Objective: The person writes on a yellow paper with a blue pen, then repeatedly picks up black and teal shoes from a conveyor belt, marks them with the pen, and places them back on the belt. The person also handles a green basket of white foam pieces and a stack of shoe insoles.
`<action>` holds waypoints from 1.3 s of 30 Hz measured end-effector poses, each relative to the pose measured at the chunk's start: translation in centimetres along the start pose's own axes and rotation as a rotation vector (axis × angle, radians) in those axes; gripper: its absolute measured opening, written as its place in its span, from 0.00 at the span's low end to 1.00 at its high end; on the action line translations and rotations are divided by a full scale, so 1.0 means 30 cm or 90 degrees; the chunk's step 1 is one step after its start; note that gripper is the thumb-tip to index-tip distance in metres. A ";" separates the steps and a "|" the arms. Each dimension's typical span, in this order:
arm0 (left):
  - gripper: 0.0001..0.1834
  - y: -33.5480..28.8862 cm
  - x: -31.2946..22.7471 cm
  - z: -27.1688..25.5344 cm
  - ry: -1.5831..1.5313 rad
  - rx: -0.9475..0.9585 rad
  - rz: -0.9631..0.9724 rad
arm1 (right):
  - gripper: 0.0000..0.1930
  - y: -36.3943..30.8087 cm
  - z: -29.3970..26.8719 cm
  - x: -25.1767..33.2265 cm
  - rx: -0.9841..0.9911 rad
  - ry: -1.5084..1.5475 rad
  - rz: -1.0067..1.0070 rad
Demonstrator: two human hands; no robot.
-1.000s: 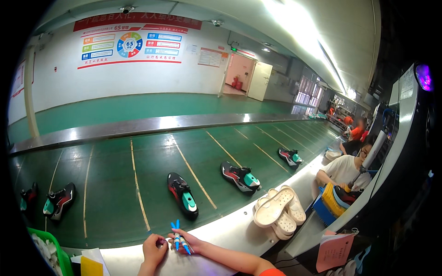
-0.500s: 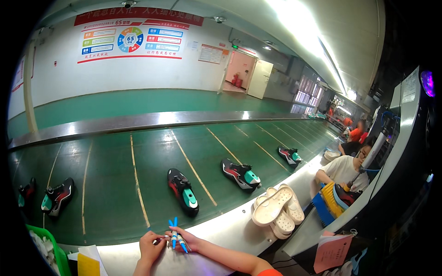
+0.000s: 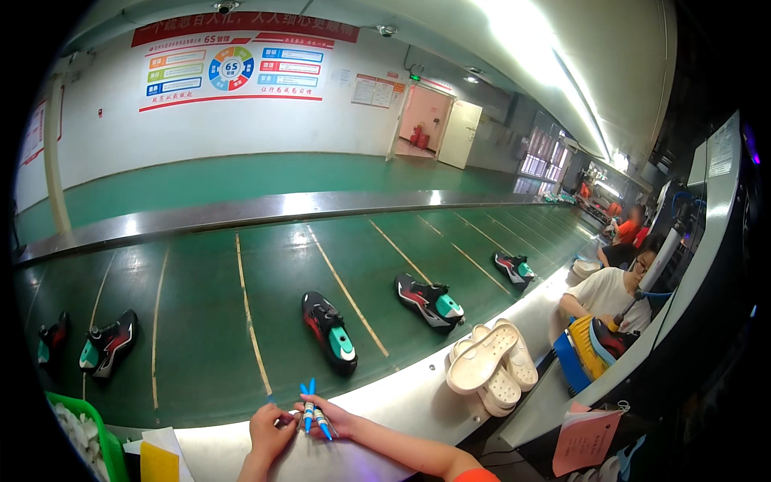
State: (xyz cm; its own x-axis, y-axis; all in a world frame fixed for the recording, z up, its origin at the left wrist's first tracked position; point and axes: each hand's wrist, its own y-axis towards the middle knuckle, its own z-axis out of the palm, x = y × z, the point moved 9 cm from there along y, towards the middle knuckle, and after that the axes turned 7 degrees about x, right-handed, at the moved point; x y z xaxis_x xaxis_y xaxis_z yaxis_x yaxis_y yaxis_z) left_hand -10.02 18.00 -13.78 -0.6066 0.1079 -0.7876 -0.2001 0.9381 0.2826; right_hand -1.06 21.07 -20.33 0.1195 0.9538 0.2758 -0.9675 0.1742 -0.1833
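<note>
Over the metal edge beside the green conveyor belt [image 3: 205, 337], my two hands are close together. My right hand [image 3: 339, 419] is closed around two slim pens [image 3: 309, 411] with blue ends and pale middles, which cross each other. A thin metallic thing also shows by its fingers, too small to name. My left hand [image 3: 271, 434] is just left of the pens, its fingers pinched together; what they hold is hidden. Nearest on the belt stands a black and red shoe [image 3: 320, 315] with a teal insert at its heel opening.
Other such shoes [image 3: 430, 301] stand along the belt. Cream clogs [image 3: 482, 361] are piled on the metal ledge at right. A green basket [image 3: 112, 450] of white pieces and a yellow sheet [image 3: 159, 463] are at lower left. A seated co-worker [image 3: 602, 293] handles a shoe at a machine.
The whole view has shifted slightly, with things sitting a little further right. Both hands keep their closed poses, and the pens remain in my right hand.
</note>
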 end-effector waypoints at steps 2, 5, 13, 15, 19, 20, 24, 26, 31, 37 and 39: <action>0.07 -0.001 -0.016 -0.007 0.007 -0.001 0.016 | 0.14 0.000 0.005 -0.008 0.018 -0.005 0.006; 0.08 -0.007 -0.013 -0.014 0.017 0.004 0.036 | 0.14 -0.017 0.030 -0.010 -0.085 -0.025 -0.005; 0.08 -0.008 -0.015 -0.024 0.017 0.005 0.053 | 0.13 0.008 0.021 -0.020 -0.040 0.008 -0.002; 0.07 -0.009 -0.013 -0.027 0.011 0.001 0.063 | 0.13 0.016 0.016 -0.024 -0.024 0.012 0.001; 0.07 -0.015 -0.008 -0.037 0.020 0.000 0.057 | 0.13 0.025 -0.002 -0.031 -0.051 0.003 0.005; 0.07 -0.015 -0.009 -0.040 0.020 0.002 0.057 | 0.13 0.027 -0.009 -0.032 -0.064 0.000 0.005; 0.07 -0.014 -0.013 -0.044 0.016 0.006 0.063 | 0.13 0.033 -0.016 -0.036 -0.059 -0.003 0.005; 0.07 -0.017 -0.010 -0.050 0.014 0.004 0.060 | 0.13 0.033 -0.004 -0.039 -0.068 -0.002 0.005; 0.08 -0.021 0.000 -0.059 0.018 0.004 0.061 | 0.13 0.033 0.035 -0.046 -0.064 -0.005 0.002; 0.08 -0.022 0.010 -0.062 0.013 0.012 0.053 | 0.13 0.047 0.034 -0.051 -0.027 -0.013 0.000; 0.08 -0.024 0.012 -0.068 0.015 0.006 0.053 | 0.13 0.050 0.038 -0.054 -0.033 -0.017 0.000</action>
State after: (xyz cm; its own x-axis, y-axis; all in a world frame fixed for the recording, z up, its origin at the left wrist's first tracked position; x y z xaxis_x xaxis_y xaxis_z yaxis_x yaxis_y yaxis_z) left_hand -11.67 16.70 -13.16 -0.6383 0.1779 -0.7490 -0.1409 0.9295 0.3409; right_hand -2.95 19.50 -19.98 0.1124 0.9470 0.3008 -0.9547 0.1868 -0.2314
